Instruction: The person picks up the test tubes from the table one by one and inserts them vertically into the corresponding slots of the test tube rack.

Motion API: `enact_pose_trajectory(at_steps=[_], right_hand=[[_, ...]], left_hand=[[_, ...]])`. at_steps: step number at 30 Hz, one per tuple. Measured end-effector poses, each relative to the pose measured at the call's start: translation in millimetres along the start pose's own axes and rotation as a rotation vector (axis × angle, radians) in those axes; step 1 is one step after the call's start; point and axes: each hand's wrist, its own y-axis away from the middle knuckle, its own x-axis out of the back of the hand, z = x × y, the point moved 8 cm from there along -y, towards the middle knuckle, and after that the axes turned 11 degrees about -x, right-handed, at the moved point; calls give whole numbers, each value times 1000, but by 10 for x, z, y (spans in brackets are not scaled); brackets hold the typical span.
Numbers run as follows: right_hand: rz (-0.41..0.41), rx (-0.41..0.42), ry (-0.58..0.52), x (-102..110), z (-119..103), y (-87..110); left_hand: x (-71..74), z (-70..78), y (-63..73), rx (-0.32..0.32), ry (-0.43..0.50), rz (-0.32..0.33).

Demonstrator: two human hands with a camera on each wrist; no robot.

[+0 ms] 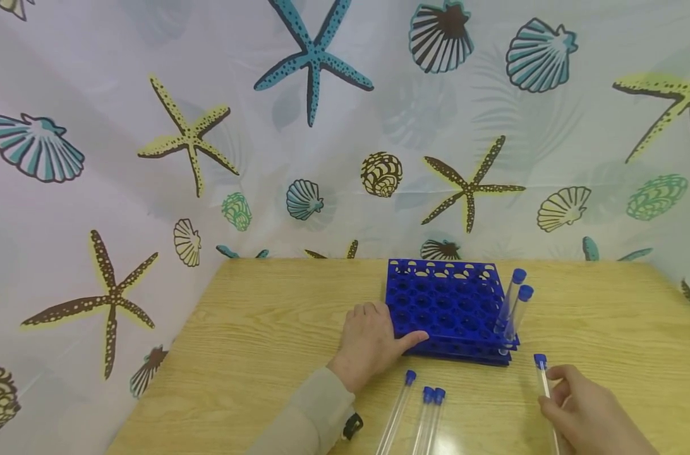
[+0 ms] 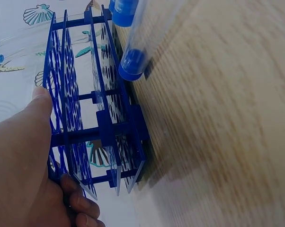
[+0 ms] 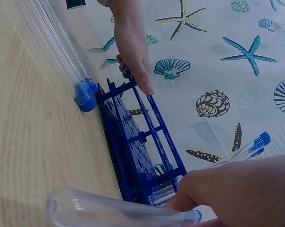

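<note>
A blue test tube rack (image 1: 447, 303) stands on the table, with two capped test tubes (image 1: 518, 309) leaning in its right-hand end. My left hand (image 1: 370, 338) grips the rack's near left corner, thumb along the front edge and fingers curled round the side, as the left wrist view shows. To the right of the rack, my right hand (image 1: 586, 404) pinches a clear test tube (image 1: 544, 382) with a blue cap, apart from the rack. In the right wrist view, that tube's rounded end (image 3: 66, 208) points left.
Three clear test tubes (image 1: 419, 417) with blue caps lie on the wooden table (image 1: 254, 316) in front of the rack. Behind the table hangs a white cloth (image 1: 345, 151) printed with starfish and shells.
</note>
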Motion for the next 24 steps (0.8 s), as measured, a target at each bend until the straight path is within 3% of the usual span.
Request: enact_pose_trajectory(at_steps=[4, 17, 24], right_hand=[[1, 6, -1, 62, -28, -42], [160, 154, -45, 345, -209, -13], [175, 155, -61, 455, -234, -59]], left_hand=[[-7, 7, 0, -2, 0, 6], [-8, -3, -4, 9, 5, -23], [-15, -6, -12, 13, 20, -14]])
